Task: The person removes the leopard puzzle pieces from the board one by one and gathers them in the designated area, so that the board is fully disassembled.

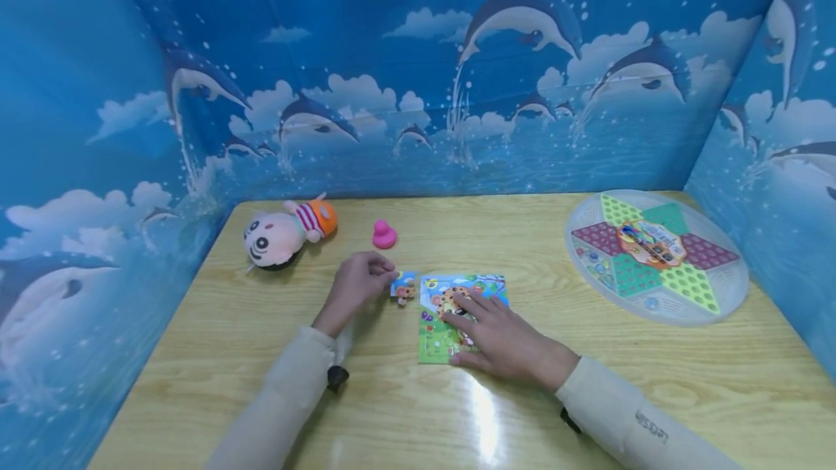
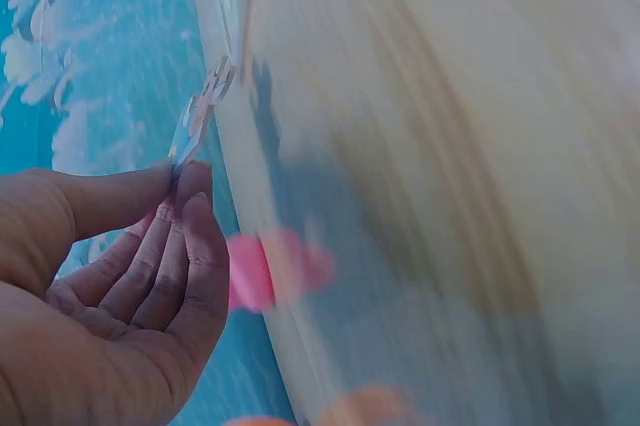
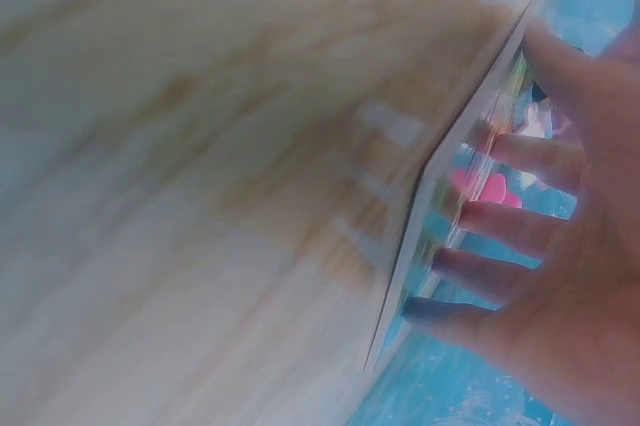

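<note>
My left hand [image 1: 355,290] pinches a small puzzle piece [image 1: 404,289] between thumb and fingertips. Blue sky and part of a brown animal are printed on it. In the left wrist view this puzzle piece [image 2: 199,118] is seen nearly edge-on, above the wooden surface. Just to its right lies a puzzle board [image 1: 432,345] with a cartoon bear on green grass. My right hand [image 1: 506,338] rests over that board with fingers spread, covering its lower right part. From the right wrist, the fingertips touch the face of the thin board [image 3: 425,186].
Behind the left hand stands a pink knobbed toy [image 1: 384,235]. A plush doll [image 1: 281,236] in striped clothes lies at the back left of the table [image 1: 261,318]. A round Chinese checkers board [image 1: 738,289] lies at the right. Dolphin-printed sheets [image 1: 418,158] enclose the table.
</note>
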A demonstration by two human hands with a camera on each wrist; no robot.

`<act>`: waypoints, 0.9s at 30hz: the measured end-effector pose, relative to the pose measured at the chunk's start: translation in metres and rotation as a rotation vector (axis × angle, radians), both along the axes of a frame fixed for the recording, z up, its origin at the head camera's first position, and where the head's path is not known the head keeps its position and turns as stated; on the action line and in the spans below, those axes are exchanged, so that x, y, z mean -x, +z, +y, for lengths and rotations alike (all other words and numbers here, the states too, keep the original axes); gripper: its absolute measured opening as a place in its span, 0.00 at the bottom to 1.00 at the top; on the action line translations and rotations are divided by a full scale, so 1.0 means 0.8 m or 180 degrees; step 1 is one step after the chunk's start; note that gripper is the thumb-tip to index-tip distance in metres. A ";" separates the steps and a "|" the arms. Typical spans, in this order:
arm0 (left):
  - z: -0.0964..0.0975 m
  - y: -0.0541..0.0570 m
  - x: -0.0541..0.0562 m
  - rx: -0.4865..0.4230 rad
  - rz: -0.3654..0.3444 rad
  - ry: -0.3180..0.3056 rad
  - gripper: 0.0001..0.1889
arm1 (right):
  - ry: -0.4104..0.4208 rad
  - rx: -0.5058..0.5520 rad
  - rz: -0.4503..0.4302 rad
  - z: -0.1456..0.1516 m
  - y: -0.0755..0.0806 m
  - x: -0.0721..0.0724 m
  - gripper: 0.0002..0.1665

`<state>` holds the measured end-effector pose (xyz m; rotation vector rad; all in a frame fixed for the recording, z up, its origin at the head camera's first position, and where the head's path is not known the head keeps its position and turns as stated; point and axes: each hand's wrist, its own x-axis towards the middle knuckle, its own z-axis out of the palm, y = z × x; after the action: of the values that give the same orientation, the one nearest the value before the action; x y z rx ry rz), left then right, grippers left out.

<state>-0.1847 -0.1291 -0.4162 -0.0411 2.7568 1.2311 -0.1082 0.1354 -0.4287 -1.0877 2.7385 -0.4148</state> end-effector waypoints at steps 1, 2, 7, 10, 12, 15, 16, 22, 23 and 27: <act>-0.007 -0.001 -0.001 0.0009 -0.0009 0.0021 0.06 | 0.0003 0.0004 -0.0001 0.000 0.000 0.000 0.40; -0.013 -0.001 -0.002 0.0030 -0.0020 0.0043 0.06 | 0.0005 0.0008 0.0001 0.000 0.000 0.000 0.40; -0.044 0.000 -0.004 0.0074 -0.0139 0.0161 0.07 | 0.0008 0.0025 0.0001 0.000 0.000 -0.001 0.39; -0.062 0.002 -0.004 0.0110 -0.0189 0.0234 0.07 | -0.0004 0.0032 -0.0018 0.001 0.001 -0.001 0.39; -0.073 0.003 -0.004 0.0104 -0.0182 0.0259 0.07 | -0.0012 0.0044 -0.0034 0.001 0.001 -0.001 0.39; -0.086 0.005 -0.005 0.0108 -0.0205 0.0339 0.07 | -0.0016 0.0050 -0.0060 0.001 0.001 -0.001 0.39; -0.089 0.006 -0.006 0.0110 -0.0211 0.0358 0.07 | -0.0017 0.0053 -0.0072 0.001 0.000 -0.001 0.39; -0.106 0.006 -0.006 0.0159 -0.0278 0.0455 0.06 | -0.0005 0.0056 -0.0090 0.001 -0.001 0.000 0.39; -0.108 0.005 -0.005 0.0164 -0.0286 0.0463 0.06 | -0.0005 0.0056 -0.0085 0.001 -0.001 0.000 0.39; -0.113 0.002 -0.004 0.0159 -0.0284 0.0463 0.06 | -0.0001 0.0064 -0.0081 0.000 -0.001 -0.001 0.39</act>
<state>-0.1814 -0.2197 -0.4150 -0.2989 2.7480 1.1617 -0.1077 0.1358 -0.4294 -1.0793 2.7182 -0.4538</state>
